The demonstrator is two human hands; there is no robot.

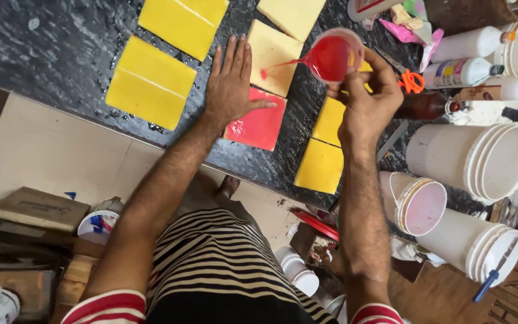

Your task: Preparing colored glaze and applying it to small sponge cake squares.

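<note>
R hand [364, 90] w/ 1 red cup [333, 57]; 6 yellow tiles [151, 82], 1 red tile [259, 126]

Yellow tiles [151, 82]: six. Red-coated tile [259, 127]: one. Red-filled cup [333, 57]: one. Orange scissors [412, 81]: one.

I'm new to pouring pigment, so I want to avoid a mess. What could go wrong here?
1. The red stream from the tilted cup lands near the yellow slab's edge; it may run onto the counter.
2. The left hand rests on the wet red slab and could smear it.
3. The right hand may overtilt the cup.
</note>
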